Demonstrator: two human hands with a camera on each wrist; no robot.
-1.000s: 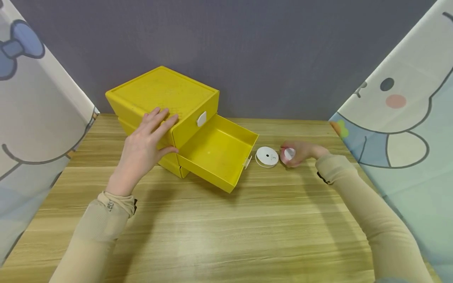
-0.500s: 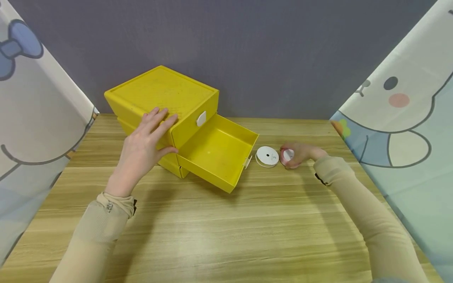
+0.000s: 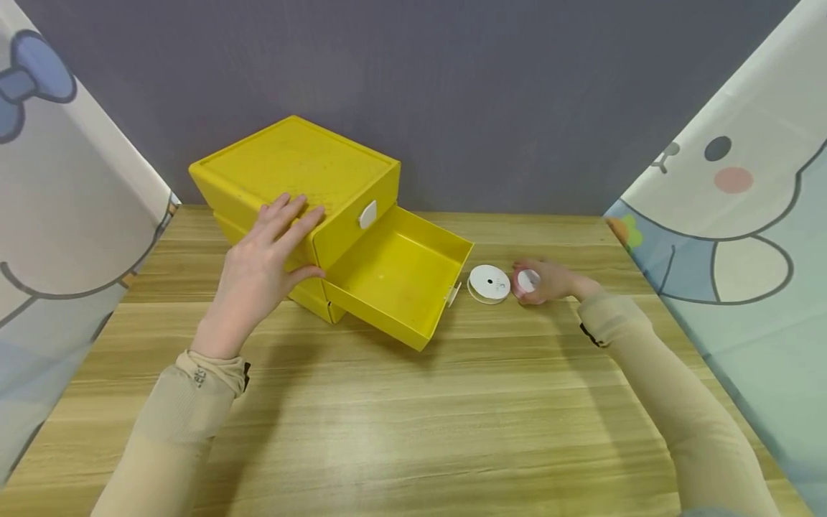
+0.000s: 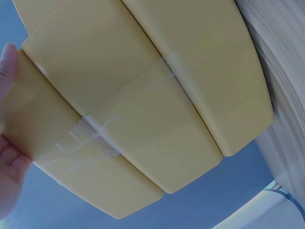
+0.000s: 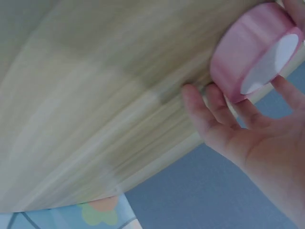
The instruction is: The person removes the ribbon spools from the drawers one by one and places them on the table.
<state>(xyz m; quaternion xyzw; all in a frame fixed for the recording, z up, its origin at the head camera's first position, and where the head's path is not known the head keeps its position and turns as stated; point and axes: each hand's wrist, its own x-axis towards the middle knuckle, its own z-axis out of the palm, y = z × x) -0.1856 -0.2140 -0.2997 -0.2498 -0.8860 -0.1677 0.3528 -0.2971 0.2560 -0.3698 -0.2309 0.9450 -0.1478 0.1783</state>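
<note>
My left hand [image 3: 257,269] rests on the yellow drawer unit [image 3: 304,158], its spread fingers on the top near the front corner and its thumb lower down by the side edge. Below the top drawer, a yellow drawer [image 3: 394,280] is pulled out toward the right. On the table at the right, my right hand [image 3: 548,280] holds a roll of pink ribbon [image 5: 255,45] between thumb and fingers. The ribbon's white core face shows in the right wrist view. Just left of it lies a white spool [image 3: 489,283] with a small hole in its middle.
A wooden table [image 3: 400,424] bears everything. Behind it rises a dark grey partition [image 3: 504,108]. Cartoon-printed cloth panels [image 3: 743,266] stand on both sides. In the left wrist view, clear tape [image 4: 90,138] crosses the unit's stacked side panels.
Almost nothing moves. The right hand stays at the pink ribbon roll and the left hand stays on the unit; the head view tilts only slightly.
</note>
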